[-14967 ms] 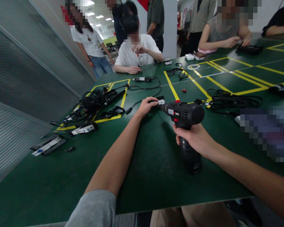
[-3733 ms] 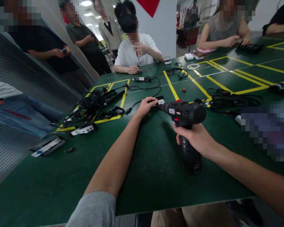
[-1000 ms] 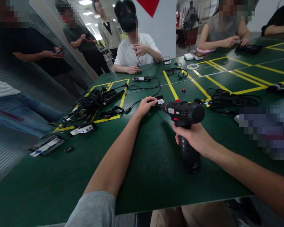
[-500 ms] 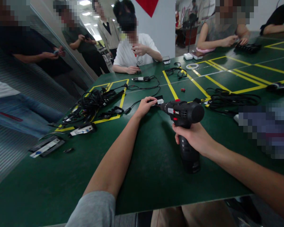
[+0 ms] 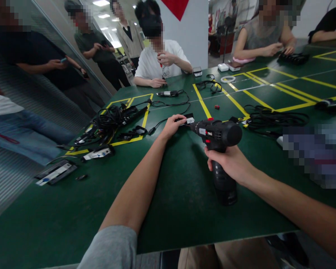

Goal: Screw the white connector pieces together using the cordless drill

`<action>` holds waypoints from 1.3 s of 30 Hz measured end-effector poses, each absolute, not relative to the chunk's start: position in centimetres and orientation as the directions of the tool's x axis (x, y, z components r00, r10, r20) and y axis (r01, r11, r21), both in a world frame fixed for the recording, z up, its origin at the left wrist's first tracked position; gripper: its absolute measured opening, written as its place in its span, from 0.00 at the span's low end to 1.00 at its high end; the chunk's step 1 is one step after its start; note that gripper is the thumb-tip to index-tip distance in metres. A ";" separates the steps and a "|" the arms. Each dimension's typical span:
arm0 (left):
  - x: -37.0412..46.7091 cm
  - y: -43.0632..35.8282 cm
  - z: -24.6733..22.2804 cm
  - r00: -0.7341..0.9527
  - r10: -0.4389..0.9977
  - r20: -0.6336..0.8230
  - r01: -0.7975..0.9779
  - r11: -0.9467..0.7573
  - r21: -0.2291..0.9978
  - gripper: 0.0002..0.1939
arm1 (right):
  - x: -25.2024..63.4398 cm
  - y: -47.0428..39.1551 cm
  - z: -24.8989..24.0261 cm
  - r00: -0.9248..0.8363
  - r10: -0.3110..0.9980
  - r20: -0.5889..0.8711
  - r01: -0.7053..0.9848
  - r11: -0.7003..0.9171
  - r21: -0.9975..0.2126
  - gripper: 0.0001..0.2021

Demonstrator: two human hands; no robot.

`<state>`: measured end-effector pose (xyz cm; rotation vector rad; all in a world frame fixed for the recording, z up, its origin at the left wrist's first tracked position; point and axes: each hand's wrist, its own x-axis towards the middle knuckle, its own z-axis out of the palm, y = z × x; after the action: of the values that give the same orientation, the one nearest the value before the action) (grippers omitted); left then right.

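Observation:
In the head view, my right hand (image 5: 226, 160) is wrapped round the grip of a black cordless drill (image 5: 218, 136) with red details. The drill is level, its chuck pointing left and away from me. Its tip reaches a small black piece with a white label (image 5: 189, 120) on the table. My left hand (image 5: 173, 125) has its fingers closed on the left side of that piece. What the piece is, and whether the drill tip sits in a screw, I cannot make out. A black cable with a plug (image 5: 152, 130) lies just left of my left hand.
On the green table (image 5: 182, 209), tangled black cables (image 5: 112, 117) lie left, near a flat black-and-white part (image 5: 56, 172). Coiled cables (image 5: 277, 116) lie right. A small red piece (image 5: 217, 107) is ahead. A person in a white shirt (image 5: 173, 52) sits opposite; others stand left.
Both my hands and the drill hold practically the same place. At the left, a standing person's hands and arm have shifted.

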<state>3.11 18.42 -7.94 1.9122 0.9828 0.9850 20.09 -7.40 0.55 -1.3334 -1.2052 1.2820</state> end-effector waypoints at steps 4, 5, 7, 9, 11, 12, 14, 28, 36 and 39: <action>3.0 18.6 -8.1 0.408 0.866 0.290 0.283 -0.422 0.862 0.14 | 20.1 -7.4 0.4 -0.014 0.992 -0.123 0.048 -0.123 -0.991 0.02; 3.0 18.6 -8.1 0.409 0.864 0.294 0.280 -0.425 0.861 0.14 | 20.1 -7.4 0.4 -0.015 0.992 -0.124 0.049 -0.124 -0.991 0.02; 3.0 18.7 -8.1 0.409 0.863 0.298 0.277 -0.428 0.860 0.14 | 20.1 -7.4 0.3 -0.021 0.992 -0.124 0.048 -0.123 -0.991 0.01; 3.1 18.7 -8.1 0.405 0.866 0.293 0.282 -0.423 0.861 0.14 | 20.1 -7.3 0.3 -0.019 0.992 -0.124 0.043 -0.123 -0.991 0.02; 3.1 18.7 -8.1 0.402 0.871 0.283 0.291 -0.415 0.862 0.14 | 20.1 -7.3 0.3 -0.011 0.992 -0.129 0.035 -0.128 -0.991 0.02; 3.1 18.6 -8.1 0.401 0.872 0.280 0.295 -0.412 0.862 0.14 | 20.1 -7.3 0.3 -0.007 0.991 -0.131 0.033 -0.130 -0.991 0.02; 3.1 18.7 -8.1 0.401 0.871 0.283 0.293 -0.415 0.861 0.14 | 20.1 -7.3 0.3 -0.006 0.991 -0.130 0.033 -0.130 -0.991 0.02; 2.9 18.5 -8.0 0.400 0.865 0.304 0.282 -0.432 0.857 0.15 | 20.2 -7.3 0.2 -0.009 0.993 -0.119 0.052 -0.118 -0.992 0.02; 2.9 18.4 -8.0 0.393 0.870 0.297 0.289 -0.423 0.859 0.15 | 20.1 -7.3 0.3 0.000 0.992 -0.124 0.041 -0.124 -0.991 0.03; 2.9 18.5 -8.1 0.398 0.868 0.296 0.294 -0.427 0.855 0.15 | 20.0 -7.3 0.4 0.005 0.991 -0.133 0.038 -0.133 -0.990 0.03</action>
<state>2.86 18.55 -8.09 1.9241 0.9940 0.9972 20.05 -7.30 0.41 -1.3372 -1.1695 1.2868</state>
